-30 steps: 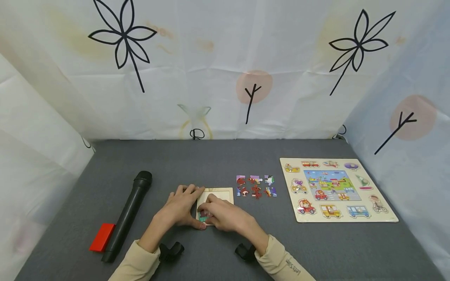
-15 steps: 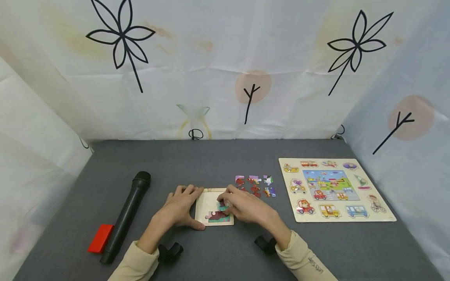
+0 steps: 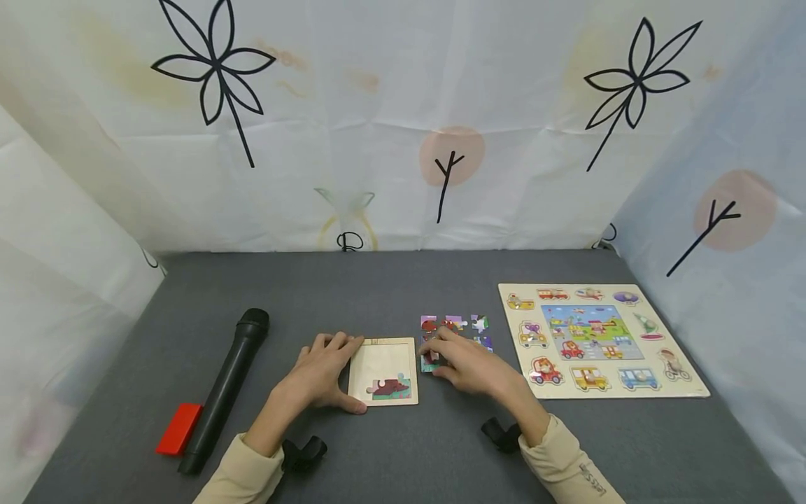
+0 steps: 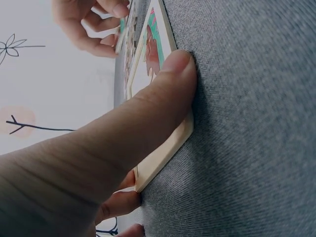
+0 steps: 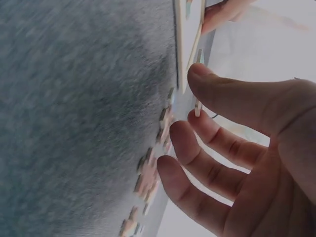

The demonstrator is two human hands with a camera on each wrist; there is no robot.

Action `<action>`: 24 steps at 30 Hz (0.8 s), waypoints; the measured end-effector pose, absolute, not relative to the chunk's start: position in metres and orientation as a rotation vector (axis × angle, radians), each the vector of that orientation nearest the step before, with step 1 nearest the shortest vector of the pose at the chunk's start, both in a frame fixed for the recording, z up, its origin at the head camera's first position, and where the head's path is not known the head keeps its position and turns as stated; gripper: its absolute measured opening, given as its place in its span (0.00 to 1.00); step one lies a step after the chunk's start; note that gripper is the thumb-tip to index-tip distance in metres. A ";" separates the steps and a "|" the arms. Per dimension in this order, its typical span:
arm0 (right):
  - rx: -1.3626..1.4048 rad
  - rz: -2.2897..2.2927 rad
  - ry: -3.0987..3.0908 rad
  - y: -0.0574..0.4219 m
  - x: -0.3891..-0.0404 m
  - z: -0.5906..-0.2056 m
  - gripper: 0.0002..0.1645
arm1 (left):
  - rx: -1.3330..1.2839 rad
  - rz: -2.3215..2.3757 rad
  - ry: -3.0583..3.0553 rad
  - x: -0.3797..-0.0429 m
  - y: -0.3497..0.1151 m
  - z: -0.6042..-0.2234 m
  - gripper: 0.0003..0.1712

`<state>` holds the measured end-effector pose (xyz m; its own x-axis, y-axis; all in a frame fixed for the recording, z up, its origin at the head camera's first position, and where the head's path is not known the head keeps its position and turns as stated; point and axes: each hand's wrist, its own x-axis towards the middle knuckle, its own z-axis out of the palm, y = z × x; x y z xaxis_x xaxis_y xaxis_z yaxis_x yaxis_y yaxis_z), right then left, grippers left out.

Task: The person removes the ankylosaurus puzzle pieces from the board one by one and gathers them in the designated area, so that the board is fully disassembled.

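Observation:
My left hand point(image 3: 321, 371) holds the left side of a square wooden puzzle tray point(image 3: 378, 358), thumb at the near corner and fingers at the far one. Joined jigsaw pieces point(image 3: 390, 387), dark red and teal, lie in the tray's lower right. Just right of the tray, my right hand point(image 3: 469, 360) pinches a single jigsaw piece point(image 5: 199, 57) between thumb and index finger, its other fingers loosely bent. That piece is seen edge-on in the right wrist view. Beneath and beyond this hand lie loose jigsaw pieces point(image 3: 453, 322), some hidden by it.
A large wooden picture puzzle board point(image 3: 516, 329) with vehicles lies on the right. To the left are a black microphone point(image 3: 227, 385) and a red block point(image 3: 179, 429) against it. A white printed cloth point(image 3: 352, 140) hangs behind the grey table point(image 3: 378, 455).
My right hand has lifted a jigsaw piece out of the tray and carried it right, over to the loose pieces. The left hand stays on the tray.

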<state>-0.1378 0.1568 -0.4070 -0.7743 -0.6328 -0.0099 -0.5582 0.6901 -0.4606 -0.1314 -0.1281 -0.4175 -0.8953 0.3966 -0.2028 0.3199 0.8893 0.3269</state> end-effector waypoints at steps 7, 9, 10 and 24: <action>-0.943 -0.633 2.740 0.158 -0.138 -0.415 0.18 | 0.516 0.441 2.782 -0.132 -0.128 -0.420 0.66; -0.934 -0.628 2.744 0.158 -0.137 -0.416 0.18 | 0.516 0.444 2.777 -0.132 -0.128 -0.420 0.66; -0.932 -0.627 2.745 0.158 -0.137 -0.416 0.18 | 0.516 0.445 2.775 -0.132 -0.128 -0.420 0.66; -0.923 -0.624 2.762 0.154 -0.137 -0.417 0.17 | 0.513 0.441 2.770 -0.133 -0.128 -0.420 0.66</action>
